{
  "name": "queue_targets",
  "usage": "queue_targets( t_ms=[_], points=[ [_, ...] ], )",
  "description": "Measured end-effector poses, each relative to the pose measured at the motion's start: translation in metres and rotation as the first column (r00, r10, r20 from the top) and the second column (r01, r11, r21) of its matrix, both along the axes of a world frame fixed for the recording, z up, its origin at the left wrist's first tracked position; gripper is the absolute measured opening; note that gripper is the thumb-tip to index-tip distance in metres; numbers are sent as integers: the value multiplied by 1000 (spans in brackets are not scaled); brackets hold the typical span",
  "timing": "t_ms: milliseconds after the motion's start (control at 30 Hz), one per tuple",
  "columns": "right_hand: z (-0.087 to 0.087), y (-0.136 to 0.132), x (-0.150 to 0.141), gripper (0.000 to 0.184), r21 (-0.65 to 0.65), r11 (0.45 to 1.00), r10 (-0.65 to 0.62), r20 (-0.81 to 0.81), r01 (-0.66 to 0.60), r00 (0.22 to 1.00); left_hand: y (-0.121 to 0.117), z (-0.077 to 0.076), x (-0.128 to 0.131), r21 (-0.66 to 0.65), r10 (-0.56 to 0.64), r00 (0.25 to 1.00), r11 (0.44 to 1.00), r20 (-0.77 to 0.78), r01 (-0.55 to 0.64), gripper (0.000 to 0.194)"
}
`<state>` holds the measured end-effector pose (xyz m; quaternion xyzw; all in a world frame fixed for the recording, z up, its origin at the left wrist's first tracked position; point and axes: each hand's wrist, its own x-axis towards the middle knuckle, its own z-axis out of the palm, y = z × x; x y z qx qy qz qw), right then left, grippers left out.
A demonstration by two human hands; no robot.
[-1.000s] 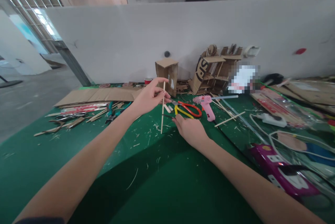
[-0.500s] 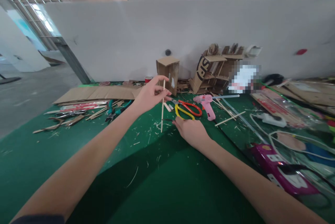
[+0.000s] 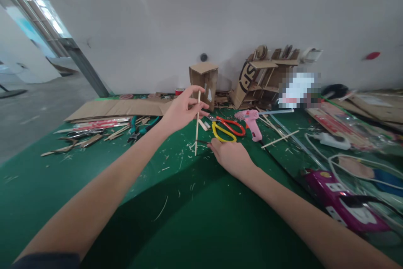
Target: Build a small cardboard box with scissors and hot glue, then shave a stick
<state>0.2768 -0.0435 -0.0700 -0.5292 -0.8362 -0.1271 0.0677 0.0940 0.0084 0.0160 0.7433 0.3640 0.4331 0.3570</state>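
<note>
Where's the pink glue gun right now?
In the head view, the glue gun lies right of centre on the green table, just right of the scissors.

Overall illumination is dim and diffuse. The brightest source is the window (image 3: 48, 15), far to the left of the left fingers (image 3: 195, 89) and beyond them, burnt out to white. A broad shadow (image 3: 220, 218) darkens the green tabletop (image 3: 37, 193) on the near side of the fingers. Plastic packaging (image 3: 343, 126), well right, shows glare; a pixelated patch (image 3: 297, 88), closer, conceals detail. Wide-angle stretching elongates both forearms (image 3: 100, 197). Fine detail around the fingertips is soft.
</note>
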Motion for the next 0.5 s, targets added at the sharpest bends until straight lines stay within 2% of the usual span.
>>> queue_targets(
  t_ms=[100, 300, 500],
  points=[
    [0, -1, -1, 38, 4, 1000, 6, 20, -6, 1000, 1, 0, -2, -20, -4, 1000, 1000, 13, 4, 29],
    [12, 2, -7, 45, 25, 998, -62, -32, 63, 998, 2, -1, -1, -19, -35, 999, 999, 20, 35, 26],
    [2, -7, -5, 43, -12, 1000, 19, 57, -18, 998, 2, -2, -1, -48, -29, 998, 998, 48, 31, 27]
  ],
)
